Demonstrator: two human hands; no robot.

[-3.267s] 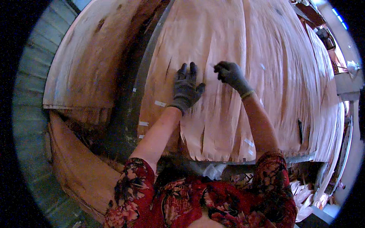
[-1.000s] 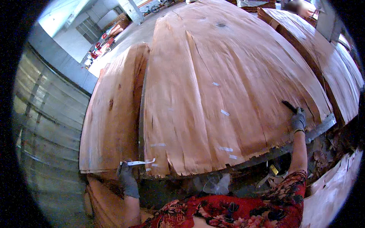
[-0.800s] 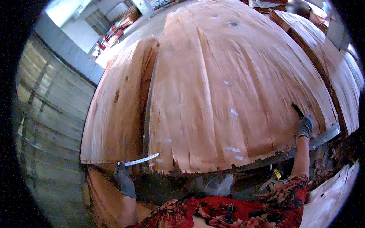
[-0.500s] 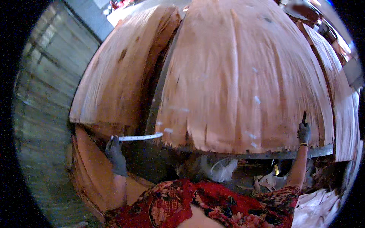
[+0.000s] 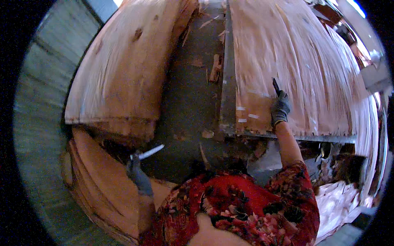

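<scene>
A wide, reddish-brown wood veneer sheet (image 5: 299, 82) lies on a metal-edged table ahead to the right. Over the sheet's left part, my gloved right hand (image 5: 280, 108) is closed around a slim dark tool (image 5: 275, 85) that points away from me; its exact kind is unclear. Lower left, my gloved left hand (image 5: 137, 170) pinches a short white tape strip (image 5: 151, 152). Its free end juts rightward over the floor, apart from the veneer. Small white tape pieces (image 5: 242, 120) are stuck near the sheet's near left corner.
Left of the table stands a tall veneer stack (image 5: 119, 69). Between them runs a dark floor gap (image 5: 184, 98) with scattered wood scraps (image 5: 214, 67). More veneer sheets (image 5: 102, 176) lie below my left arm. Pale scraps (image 5: 338, 205) are piled at lower right.
My right hand has moved left across the veneer with the dark tool. The white strip's free end has come away from the sheet's edge. The floor gap now appears wider.
</scene>
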